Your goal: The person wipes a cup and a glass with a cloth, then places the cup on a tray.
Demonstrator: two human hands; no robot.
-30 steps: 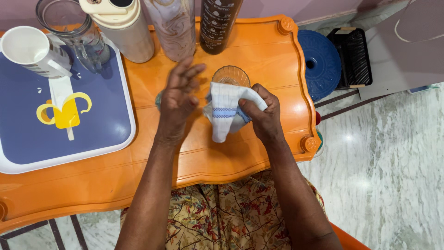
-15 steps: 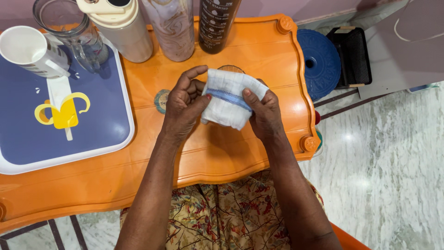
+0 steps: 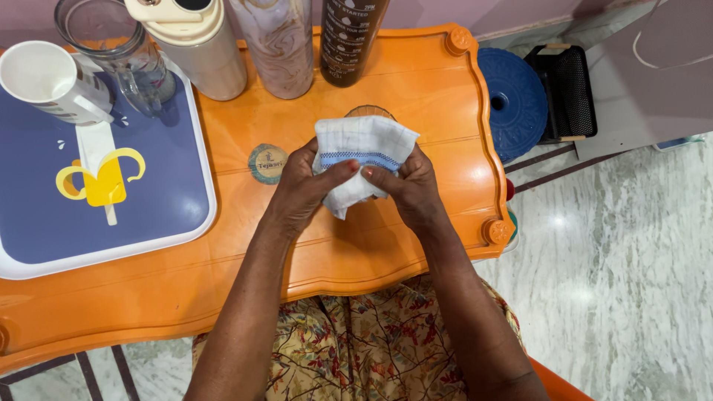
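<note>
Both hands at frame centre, wiping w/ a white checked cloth with a blue stripe (image 3: 362,152); left hand (image 3: 301,186) & right hand (image 3: 405,186) pinch it, thumbs on top, fingers curled under; cloth wraps a small clear ribbed glass (image 3: 369,111), only its rim showing above; step looks like drying, over the orange wooden worktop (image 3: 416,82); next likely needs turning the glass inside the cloth.

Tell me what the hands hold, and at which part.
Both the left hand and the right hand grip a white cloth at its lower bunched part, below the blue stripe.
</note>
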